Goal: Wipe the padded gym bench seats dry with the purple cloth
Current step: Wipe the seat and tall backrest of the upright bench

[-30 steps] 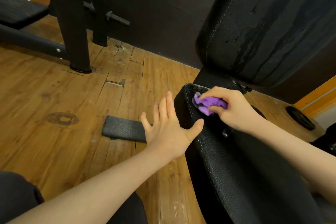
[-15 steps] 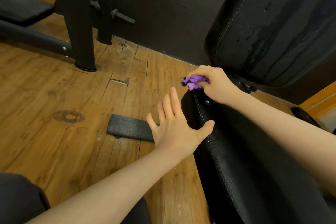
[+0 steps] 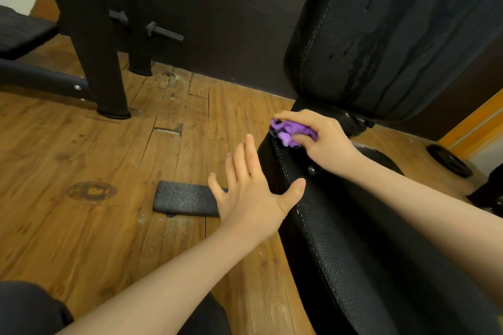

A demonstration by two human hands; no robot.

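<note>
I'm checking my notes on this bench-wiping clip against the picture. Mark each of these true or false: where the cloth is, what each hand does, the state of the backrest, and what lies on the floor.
1. The right hand grips the purple cloth at the far end of the seat pad. True.
2. The left hand holds a spray bottle. False: it holds nothing, fingers straight, thumb against the seat's edge.
3. The backrest pad shows wet streaks. True.
4. The cloth lies on the wooden floor. False: it is in the right hand; a dark flat pad lies on the floor.
</note>
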